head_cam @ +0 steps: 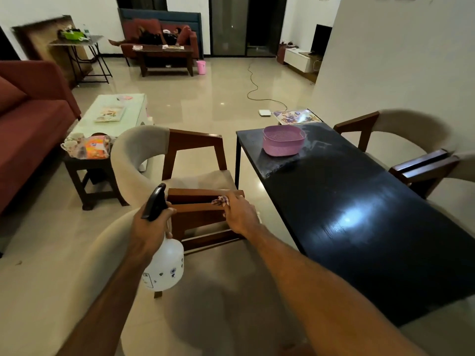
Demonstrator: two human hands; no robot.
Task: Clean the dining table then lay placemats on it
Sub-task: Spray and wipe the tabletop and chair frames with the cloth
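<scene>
Head view, cleaning stage. My left hand point(151, 217) is wrapped round the black trigger head of a white spray bottle point(165, 268), which hangs beside the dining table point(359, 222), over the near chair. My right hand point(240, 214) pinches a small patterned cloth point(220, 201) in curled fingers against the wooden chair arm point(203, 199), just left of the table's long edge. The tabletop looks streaked with wet film near the lilac basket point(284, 140), so I judge the wiping unfinished: bring the cloth back onto the top, lift the basket aside, and wipe in overlapping passes from far end to near. Floral placemats point(297, 116) lie stacked at the table's far end; how many, I cannot tell. Count: one bottle, one cloth, one basket, four chairs at the table, two on each long side.
</scene>
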